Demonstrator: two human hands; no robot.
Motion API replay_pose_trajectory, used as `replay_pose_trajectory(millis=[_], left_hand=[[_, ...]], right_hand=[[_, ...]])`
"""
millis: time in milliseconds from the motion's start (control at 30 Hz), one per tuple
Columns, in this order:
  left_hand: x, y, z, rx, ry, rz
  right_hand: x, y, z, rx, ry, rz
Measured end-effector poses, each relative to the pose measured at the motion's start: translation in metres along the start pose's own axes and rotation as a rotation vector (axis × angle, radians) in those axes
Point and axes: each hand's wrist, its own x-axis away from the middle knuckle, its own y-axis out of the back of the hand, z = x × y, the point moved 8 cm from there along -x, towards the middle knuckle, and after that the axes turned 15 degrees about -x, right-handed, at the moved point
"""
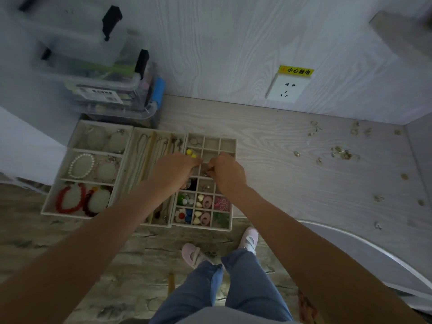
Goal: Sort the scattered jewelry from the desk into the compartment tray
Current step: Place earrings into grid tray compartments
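A beige compartment tray (211,143) with many small square cells stands on the desk. Both hands hover over its middle cells. My left hand (174,170) and my right hand (228,171) meet fingertip to fingertip above one cell, the fingers curled; my right hand pinches a small metallic piece (208,170), too small to name. Whether my left hand holds anything is hidden. Several small loose pieces of jewelry (339,152) lie scattered on the desk at the right. Lower cells hold coloured hair clips and beads (205,208).
Two more beige trays sit to the left: one with necklaces (145,150), one with pearl and red bracelets (81,167). Stacked clear plastic boxes (102,73) stand at the back left. A wall socket (286,88) is behind. The desk edge curves at right.
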Motion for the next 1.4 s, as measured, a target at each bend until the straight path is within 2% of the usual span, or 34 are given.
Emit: replay_pose_trajectory(millis=[100,667,800,900,1000,1067,1133,1267,1400], left_hand=[[0.001,-0.006,0.003,-0.002,-0.017,0.032],[-0.006,-0.012,0.008,-0.078,-0.042,-0.009],[-0.009,-0.016,0.011,-0.053,-0.025,0.018],[-0.009,-0.019,0.012,0.001,-0.005,0.043],[-0.009,-0.017,0.008,0.001,-0.01,0.03],[-0.009,-0.016,0.007,-0.017,-0.009,0.028],[-0.01,-0.017,0.007,-0.023,-0.002,0.039],[-0.011,-0.016,0.006,0.012,0.029,0.052],[-0.014,-0.022,0.011,0.129,0.103,0.107]], right_hand=[[-0.001,-0.001,0.005,0.026,0.021,0.0],[-0.003,-0.002,0.012,0.029,0.027,0.054],[-0.005,0.009,0.009,-0.182,0.06,0.027],[-0.004,0.021,-0.011,-0.427,-0.085,0.017],[0.003,0.017,-0.024,-0.858,-0.224,0.147],[0.01,0.013,-0.025,-1.027,-0.236,0.263],[0.016,0.013,-0.029,-1.089,-0.238,0.298],[0.018,0.019,-0.034,-1.157,-0.238,0.262],[0.02,0.021,-0.031,-0.927,-0.197,0.268]])
